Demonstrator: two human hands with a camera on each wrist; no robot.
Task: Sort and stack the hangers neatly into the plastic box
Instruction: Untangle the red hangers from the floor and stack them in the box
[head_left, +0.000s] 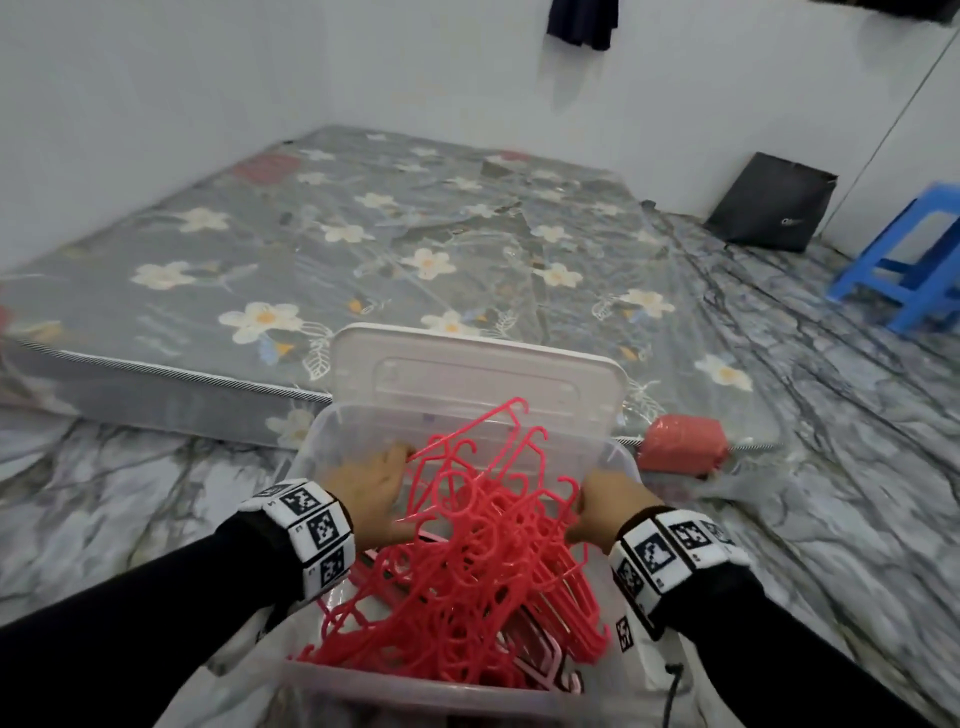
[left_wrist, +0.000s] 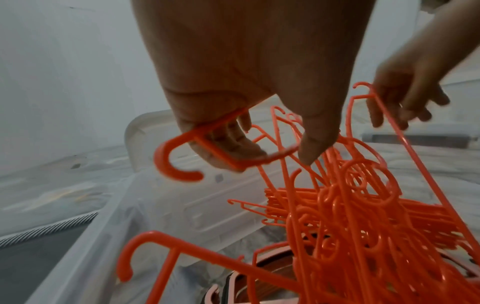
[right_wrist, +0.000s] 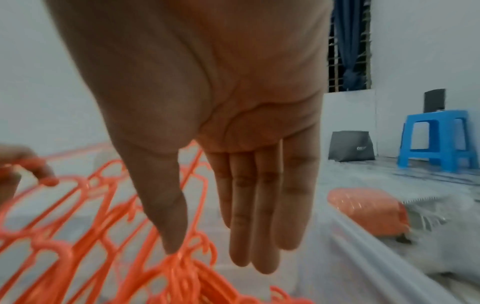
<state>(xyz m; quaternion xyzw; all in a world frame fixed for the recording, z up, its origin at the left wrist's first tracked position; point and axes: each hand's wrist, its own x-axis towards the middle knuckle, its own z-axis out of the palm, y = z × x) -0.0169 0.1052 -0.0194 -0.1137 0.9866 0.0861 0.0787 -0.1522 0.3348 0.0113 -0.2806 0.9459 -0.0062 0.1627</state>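
A clear plastic box (head_left: 621, 460) stands on the floor in front of me, its lid (head_left: 478, 374) propped upright at the far side. A tangled pile of red hangers (head_left: 483, 561) fills it, some sticking up above the rim. My left hand (head_left: 387, 480) reaches into the box's left side; in the left wrist view its fingers (left_wrist: 228, 152) curl round the hooked end of one red hanger (left_wrist: 179, 166). My right hand (head_left: 597, 506) is at the pile's right edge. In the right wrist view its fingers (right_wrist: 259, 205) are straight and the thumb tip touches the hangers (right_wrist: 91, 236).
A floral mattress (head_left: 311, 249) lies on the floor behind the box. A red wrapped bundle (head_left: 683, 447) sits just right of the lid. A blue stool (head_left: 914, 260) and a black bag (head_left: 774, 202) stand far right by the wall. Paler pink hangers (head_left: 545, 660) lie under the red ones.
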